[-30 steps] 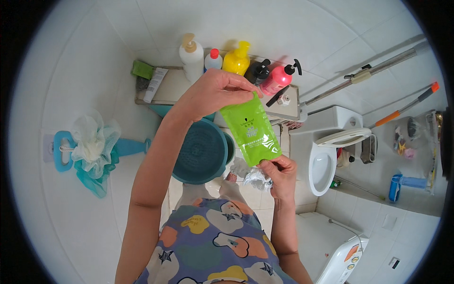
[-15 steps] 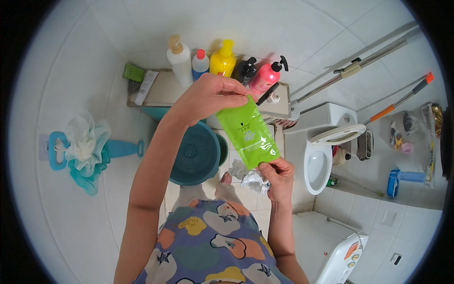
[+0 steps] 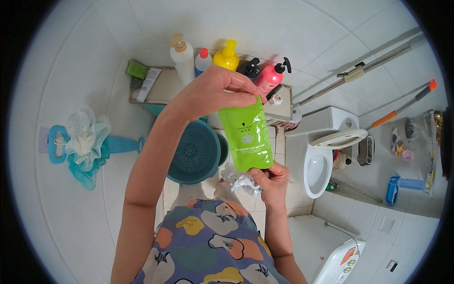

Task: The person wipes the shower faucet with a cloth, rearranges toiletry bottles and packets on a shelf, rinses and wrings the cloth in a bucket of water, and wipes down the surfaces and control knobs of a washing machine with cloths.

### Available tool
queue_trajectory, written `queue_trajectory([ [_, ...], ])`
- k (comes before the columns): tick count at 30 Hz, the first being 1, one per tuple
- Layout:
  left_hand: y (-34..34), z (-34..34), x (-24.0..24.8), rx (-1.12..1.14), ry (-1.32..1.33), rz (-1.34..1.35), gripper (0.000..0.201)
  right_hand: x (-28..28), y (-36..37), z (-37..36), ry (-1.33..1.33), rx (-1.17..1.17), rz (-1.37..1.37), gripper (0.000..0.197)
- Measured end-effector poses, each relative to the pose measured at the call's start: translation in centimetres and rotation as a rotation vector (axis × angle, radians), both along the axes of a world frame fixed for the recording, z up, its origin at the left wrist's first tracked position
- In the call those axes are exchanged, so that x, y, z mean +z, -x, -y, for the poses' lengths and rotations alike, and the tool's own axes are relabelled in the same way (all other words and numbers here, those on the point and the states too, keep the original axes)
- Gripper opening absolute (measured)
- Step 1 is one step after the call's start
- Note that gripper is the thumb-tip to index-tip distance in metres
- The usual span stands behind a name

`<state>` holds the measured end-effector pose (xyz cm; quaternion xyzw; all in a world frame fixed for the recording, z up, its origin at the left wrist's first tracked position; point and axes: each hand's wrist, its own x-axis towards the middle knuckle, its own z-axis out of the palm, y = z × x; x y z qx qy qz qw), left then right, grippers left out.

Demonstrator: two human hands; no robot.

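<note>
A bright green foil sachet (image 3: pixel 248 135) with printing on its front is stretched upright between my hands. My left hand (image 3: pixel 218 91) pinches its top right corner, thumb in front and fingers behind. The lower edge is gripped by my right hand (image 3: pixel 273 183), the thumb lying along the sachet's bottom. Crumpled white plastic (image 3: pixel 248 184) shows just left of my right hand; I cannot tell whether that hand touches it. The sachet's back is hidden.
Pump bottles, including a white one (image 3: pixel 182 61) and a pink one (image 3: pixel 269 79), line a ledge (image 3: pixel 165 90). Below stands a blue-green basin (image 3: pixel 194 154). A toilet (image 3: pixel 318 170) is at right, a white machine (image 3: pixel 343 260) lower right. Bath puffs (image 3: pixel 86 142) hang left.
The sachet has turned to hang more upright. My right hand has shifted slightly left and down along with its lower edge; both hands keep their hold.
</note>
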<state>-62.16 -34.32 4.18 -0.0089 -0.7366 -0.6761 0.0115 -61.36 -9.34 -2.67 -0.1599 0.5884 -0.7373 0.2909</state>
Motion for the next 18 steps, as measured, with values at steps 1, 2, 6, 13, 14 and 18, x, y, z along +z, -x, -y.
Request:
queue_trajectory([
  [1,0.1,-0.1,0.1,-0.001,0.001,0.0,0.021,0.0,-0.1,0.0,-0.019,0.005,-0.01,0.018],
  [2,0.2,-0.1,0.2,-0.017,0.004,-0.011,0.02,0.0,-0.3,0.2,-0.018,0.002,-0.011,0.018],
  [6,0.3,-0.5,0.8,-0.049,0.087,-0.038,0.02,-0.1,-0.7,0.3,-0.038,0.006,-0.063,0.017],
  [13,0.1,-0.8,1.1,-0.059,0.12,-0.047,0.019,-0.4,-0.9,0.4,-0.046,-0.013,-0.084,0.012],
  [14,0.1,-0.8,1.1,-0.062,0.127,-0.054,0.018,-0.4,-0.9,0.4,-0.045,-0.015,-0.083,0.012],
  [18,-0.1,-0.4,1.1,-0.074,0.132,-0.061,0.017,-0.3,-0.9,0.8,-0.048,-0.012,-0.15,0.011],
])
